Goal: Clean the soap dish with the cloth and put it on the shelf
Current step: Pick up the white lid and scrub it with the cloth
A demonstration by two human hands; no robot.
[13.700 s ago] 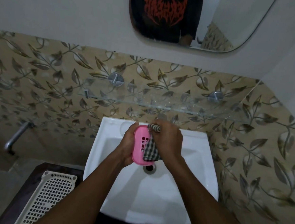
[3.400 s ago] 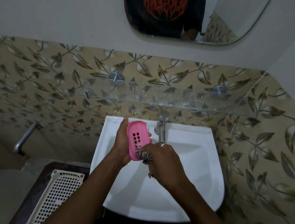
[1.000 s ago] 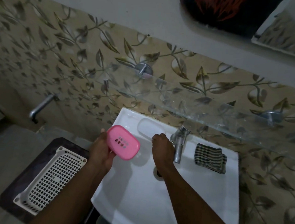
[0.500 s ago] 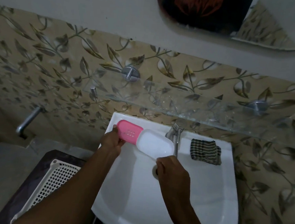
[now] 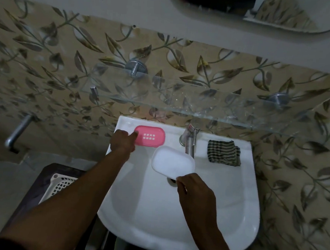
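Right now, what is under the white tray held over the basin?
Under the white tray, in the right hand, lies the sink bowl; the drain peeks out, mostly covered.

Beside my left hand (image 5: 122,142), I see a smooth pink plastic tray (image 5: 149,136); in my right hand (image 5: 195,190), a glossy white plastic dish (image 5: 173,162). Beyond both: glazed white basin (image 5: 231,219), polished metal tap (image 5: 189,141), woven checked cloth (image 5: 223,152), clear glass shelf (image 5: 182,98).
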